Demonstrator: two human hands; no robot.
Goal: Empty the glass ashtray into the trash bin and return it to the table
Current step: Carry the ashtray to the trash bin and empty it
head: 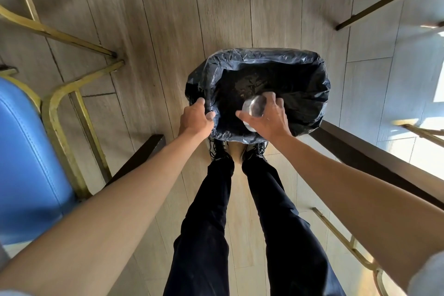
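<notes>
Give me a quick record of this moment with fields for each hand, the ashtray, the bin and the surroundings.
left hand: grips the near rim of the bin liner
right hand: holds the ashtray, tipped over the bin opening
ashtray: clear glass, blurred, contents not discernible
bin: on the floor, lined with a black bag, debris at the bottom
surroundings: blue chair at left, wood floor

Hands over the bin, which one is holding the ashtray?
The right hand holds the glass ashtray over the bin's opening. The left hand only grips the black bag at the rim.
</notes>
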